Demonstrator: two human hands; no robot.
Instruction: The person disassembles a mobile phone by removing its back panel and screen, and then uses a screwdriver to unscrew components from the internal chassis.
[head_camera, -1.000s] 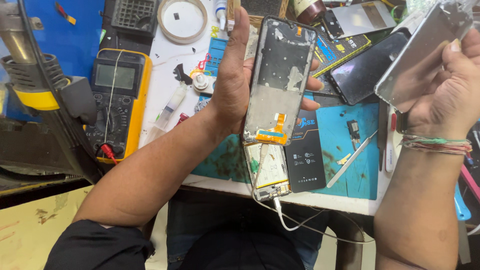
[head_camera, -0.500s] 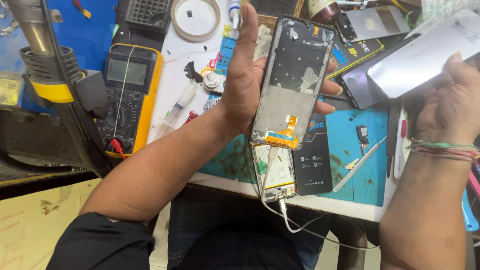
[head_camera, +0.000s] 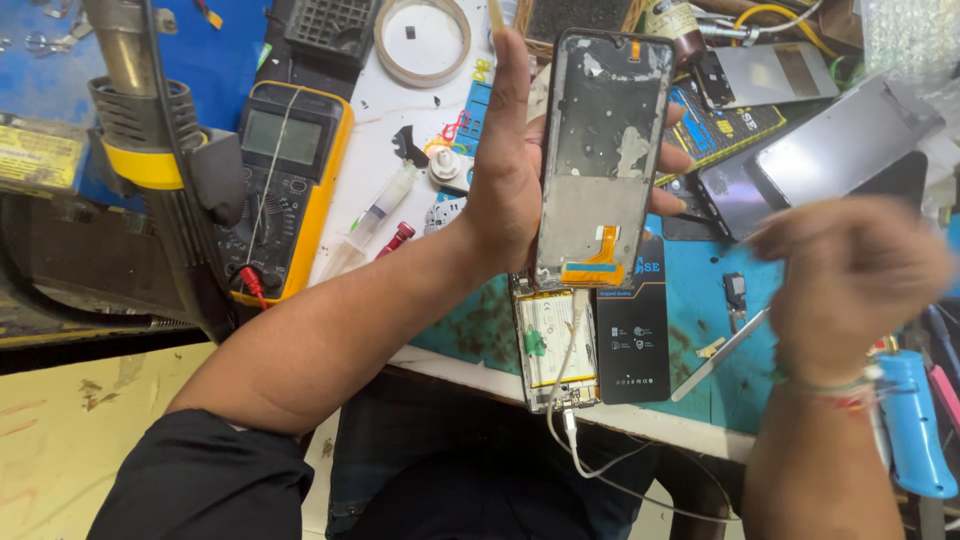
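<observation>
My left hand is raised over the bench and grips a bare phone frame upright by its edges. An orange flex cable hangs at the frame's lower end. My right hand is blurred at the right, below and apart from a grey screen panel that lies on the bench. Nothing shows in that hand, and its fingers are loosely curled. Under the frame lies an opened phone body with its battery showing and a white cable plugged in.
A yellow multimeter and a hot-air gun stand at the left. A tape roll, a syringe, a black card box, metal tweezers, another screen and a blue tool crowd the blue mat.
My right hand has let go of the grey screen panel, which now lies on the bench, and has dropped toward me. The left hand keeps holding the frame, tilted slightly more upright.
</observation>
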